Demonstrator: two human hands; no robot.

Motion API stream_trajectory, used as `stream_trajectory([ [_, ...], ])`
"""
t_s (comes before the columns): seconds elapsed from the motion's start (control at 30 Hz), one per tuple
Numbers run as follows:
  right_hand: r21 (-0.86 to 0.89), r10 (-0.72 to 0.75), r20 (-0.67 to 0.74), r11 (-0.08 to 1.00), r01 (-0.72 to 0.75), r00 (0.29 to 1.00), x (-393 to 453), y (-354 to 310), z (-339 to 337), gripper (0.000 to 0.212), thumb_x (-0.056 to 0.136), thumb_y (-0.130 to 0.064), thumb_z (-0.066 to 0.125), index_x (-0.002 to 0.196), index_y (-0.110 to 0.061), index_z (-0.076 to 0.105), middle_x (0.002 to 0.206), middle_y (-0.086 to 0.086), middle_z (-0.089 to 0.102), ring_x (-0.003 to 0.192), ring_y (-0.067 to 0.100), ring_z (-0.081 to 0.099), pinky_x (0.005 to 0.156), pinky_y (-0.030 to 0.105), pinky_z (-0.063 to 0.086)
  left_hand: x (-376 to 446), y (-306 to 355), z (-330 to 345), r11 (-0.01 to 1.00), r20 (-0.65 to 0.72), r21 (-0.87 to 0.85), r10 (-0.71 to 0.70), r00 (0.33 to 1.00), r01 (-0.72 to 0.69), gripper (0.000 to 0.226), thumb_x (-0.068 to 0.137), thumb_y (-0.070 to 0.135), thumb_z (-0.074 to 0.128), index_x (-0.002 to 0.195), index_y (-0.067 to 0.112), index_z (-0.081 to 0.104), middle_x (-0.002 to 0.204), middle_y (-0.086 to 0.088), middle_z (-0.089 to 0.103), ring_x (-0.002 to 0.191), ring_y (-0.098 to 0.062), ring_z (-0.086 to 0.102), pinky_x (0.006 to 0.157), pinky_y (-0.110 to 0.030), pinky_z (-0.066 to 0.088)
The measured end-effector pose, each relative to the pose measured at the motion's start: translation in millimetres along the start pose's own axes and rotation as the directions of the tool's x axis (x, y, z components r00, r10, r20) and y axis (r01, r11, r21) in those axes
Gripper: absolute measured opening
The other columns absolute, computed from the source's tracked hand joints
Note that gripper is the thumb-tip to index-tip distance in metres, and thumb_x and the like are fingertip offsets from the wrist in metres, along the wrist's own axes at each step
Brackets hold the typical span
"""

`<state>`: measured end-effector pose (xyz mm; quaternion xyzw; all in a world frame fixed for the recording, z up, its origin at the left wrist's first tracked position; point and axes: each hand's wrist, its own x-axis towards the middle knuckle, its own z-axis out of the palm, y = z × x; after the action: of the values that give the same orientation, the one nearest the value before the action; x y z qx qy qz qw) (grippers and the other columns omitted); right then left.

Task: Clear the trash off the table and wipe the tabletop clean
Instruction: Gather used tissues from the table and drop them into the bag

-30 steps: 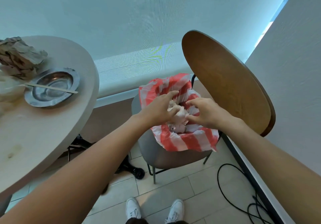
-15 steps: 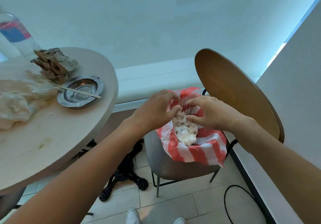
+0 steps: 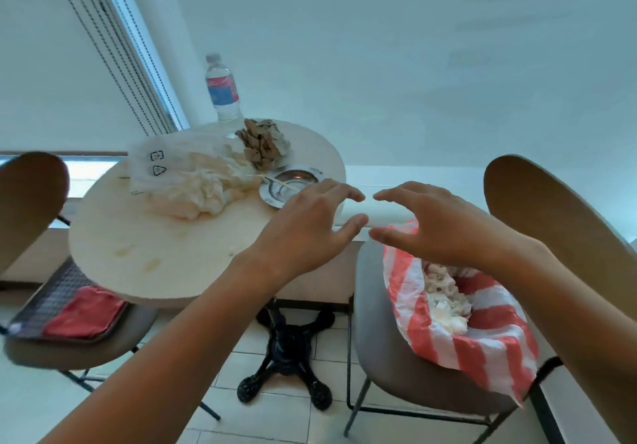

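**Empty hands, trash waiting on the table**

Head view: left hand (image 3: 306, 233) and right hand (image 3: 444, 230) hover with fingers released, holding nothing. On the table (image 3: 165, 271) lie one soft white plastic heap (image 3: 193, 185) and one brown paper wad (image 3: 263, 145), probably light; gather each by its bulk. One striped bag (image 3: 475, 336) sits on the chair.

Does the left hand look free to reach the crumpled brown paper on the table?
Probably yes: the left hand is open and empty above the table edge; only the metal dish lies low between it and the brown paper.
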<state>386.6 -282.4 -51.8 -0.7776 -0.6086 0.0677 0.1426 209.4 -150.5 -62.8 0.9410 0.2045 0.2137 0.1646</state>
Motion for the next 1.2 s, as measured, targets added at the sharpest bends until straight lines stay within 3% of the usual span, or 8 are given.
stream_trajectory([
  [0.2, 0.010, -0.078, -0.029, 0.997, 0.078, 0.997, 37, -58, 6, 0.068, 0.085, -0.074, 0.054, 0.144, -0.042, 0.045, 0.147, -0.016, 0.048, 0.132, 0.011, 0.048, 0.104, 0.036, 0.043, -17, -52, -44, 0.997, -0.046, 0.007, -0.072, 0.996, 0.073, 0.034, 0.093, 0.049, 0.059, 0.122, 0.032, 0.060, 0.130, 0.015, 0.058, 0.124, -0.007, 0.051, 0.102, -0.035, 0.045],
  [0.4, 0.034, -0.088, -0.035, 0.995, 0.089, 0.996, 78, -113, 22, 0.062, 0.086, -0.068, 0.060, 0.141, -0.040, 0.051, 0.139, -0.013, 0.054, 0.120, 0.012, 0.054, 0.095, 0.034, 0.046, -37, -114, -84, 0.995, -0.063, 0.082, -0.052, 0.997, 0.057, 0.034, 0.093, 0.047, 0.061, 0.123, 0.030, 0.061, 0.130, 0.011, 0.059, 0.122, -0.009, 0.053, 0.103, -0.034, 0.044],
  [0.67, -0.007, -0.059, -0.042, 0.998, 0.059, 0.997, 130, -166, 45, 0.061, 0.085, -0.070, 0.057, 0.138, -0.039, 0.054, 0.140, -0.014, 0.054, 0.120, 0.011, 0.055, 0.098, 0.036, 0.048, -45, -207, -127, 0.995, -0.076, 0.095, -0.020, 0.997, 0.027, 0.039, 0.089, 0.053, 0.059, 0.122, 0.031, 0.060, 0.128, 0.012, 0.058, 0.120, -0.013, 0.054, 0.103, -0.040, 0.044],
  [0.83, 0.013, -0.027, -0.054, 1.000, 0.028, 0.998, 149, -185, 58, 0.059, 0.086, -0.065, 0.057, 0.137, -0.036, 0.055, 0.140, -0.011, 0.055, 0.117, 0.014, 0.057, 0.098, 0.045, 0.050, -44, -240, -133, 0.991, 0.050, 0.132, 0.012, 0.999, -0.018, 0.058, 0.083, 0.056, 0.066, 0.134, 0.033, 0.051, 0.137, 0.011, 0.051, 0.129, -0.016, 0.048, 0.107, -0.037, 0.038],
  [1.03, -0.009, -0.060, -0.081, 0.998, 0.060, 0.995, 163, -194, 70, 0.045, 0.092, -0.048, 0.066, 0.134, -0.034, 0.059, 0.133, -0.011, 0.057, 0.115, 0.012, 0.057, 0.090, 0.030, 0.046, -43, -256, -128, 0.978, 0.212, 0.175, 0.072, 0.975, -0.111, 0.080, 0.080, 0.063, 0.066, 0.149, 0.040, 0.032, 0.152, 0.010, 0.038, 0.138, -0.016, 0.037, 0.113, -0.033, 0.028],
  [1.2, -0.019, -0.153, -0.051, 0.988, 0.152, 0.987, 174, -207, 79, 0.058, 0.088, -0.053, 0.070, 0.140, -0.032, 0.055, 0.137, -0.009, 0.056, 0.113, 0.010, 0.059, 0.093, 0.032, 0.052, -44, -262, -127, 0.983, 0.214, 0.176, 0.013, 0.977, -0.052, 0.087, 0.077, 0.069, 0.065, 0.150, 0.041, 0.027, 0.150, 0.006, 0.042, 0.138, -0.018, 0.037, 0.113, -0.035, 0.027],
])
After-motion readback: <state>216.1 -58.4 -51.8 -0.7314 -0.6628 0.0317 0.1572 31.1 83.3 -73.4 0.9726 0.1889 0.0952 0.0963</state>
